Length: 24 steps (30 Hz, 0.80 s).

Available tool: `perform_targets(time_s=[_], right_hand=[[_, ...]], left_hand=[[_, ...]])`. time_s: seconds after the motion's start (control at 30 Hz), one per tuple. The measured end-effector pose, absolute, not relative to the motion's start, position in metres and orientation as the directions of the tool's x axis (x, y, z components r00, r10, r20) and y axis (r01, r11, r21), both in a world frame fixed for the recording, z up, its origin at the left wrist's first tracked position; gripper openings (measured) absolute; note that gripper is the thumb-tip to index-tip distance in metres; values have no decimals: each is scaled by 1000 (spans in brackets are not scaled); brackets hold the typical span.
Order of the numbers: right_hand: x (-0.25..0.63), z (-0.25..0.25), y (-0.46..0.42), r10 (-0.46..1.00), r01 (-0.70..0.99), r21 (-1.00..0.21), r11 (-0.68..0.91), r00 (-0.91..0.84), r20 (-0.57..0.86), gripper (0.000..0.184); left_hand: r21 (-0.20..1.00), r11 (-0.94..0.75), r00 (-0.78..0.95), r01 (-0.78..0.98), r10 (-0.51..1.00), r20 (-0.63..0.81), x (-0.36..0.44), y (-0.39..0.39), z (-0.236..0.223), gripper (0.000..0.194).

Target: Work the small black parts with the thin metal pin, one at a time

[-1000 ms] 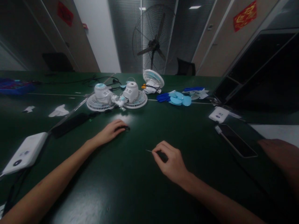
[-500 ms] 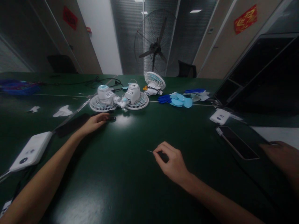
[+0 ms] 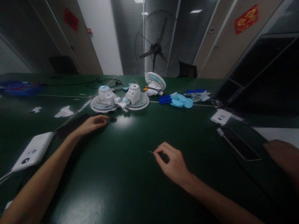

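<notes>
Two bare hands are working in the head view, over a dark green table (image 3: pixel 130 183). With the right hand (image 3: pixel 171 159) we are pinching a thin rod (image 3: pixel 150 151) at one end: thumb and forefinger are meeting on it, and its free end is pointing left, just clear of the fingertips. Its tip is looking too fine to make out.

With the left hand (image 3: pixel 94 122) we are reaching farther out, the wrist lying near a flat black item (image 3: pixel 71 125). Thumb and fingers are sitting close together beside a small dark piece (image 3: pixel 113 119); whether they are gripping it, we cannot tell. Both small things are lying well apart, the dark piece near the rim of a white fan (image 3: pixel 102 107) that is resting face down.

Judging the handling: we are probably doing best by squeezing the rod lightly, since something so slim is likely rolling under uneven pressure. We are wanting its free end in sight, clear of the knuckles. For the dark piece, a low, flat approach with the fingertips is seeming safer than a poke, which is risking a skid. Poor light is making slow finger work sensible.
</notes>
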State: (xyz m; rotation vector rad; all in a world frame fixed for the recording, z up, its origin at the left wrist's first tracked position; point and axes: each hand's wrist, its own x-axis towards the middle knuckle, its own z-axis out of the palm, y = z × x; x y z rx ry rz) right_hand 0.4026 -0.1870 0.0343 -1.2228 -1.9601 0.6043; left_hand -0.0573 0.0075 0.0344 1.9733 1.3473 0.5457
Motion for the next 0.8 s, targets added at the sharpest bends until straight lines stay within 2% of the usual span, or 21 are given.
perform_targets(time_s=[0.2,0.47,0.8], right_hand=[[404,33,-187,897,555,-704,443,-277,346,11],[404,36,-188,897,547,-711,441,-286,336,12],[403,36,-187,898,551,-709,440,-292,330,13]], left_hand=[[567,-397,404,721,907,121,-56,9,27,49],[387,-423,332,819,900,281,-40,9,19,56],[388,-386,292,837,915,279,-43,13,19,59]])
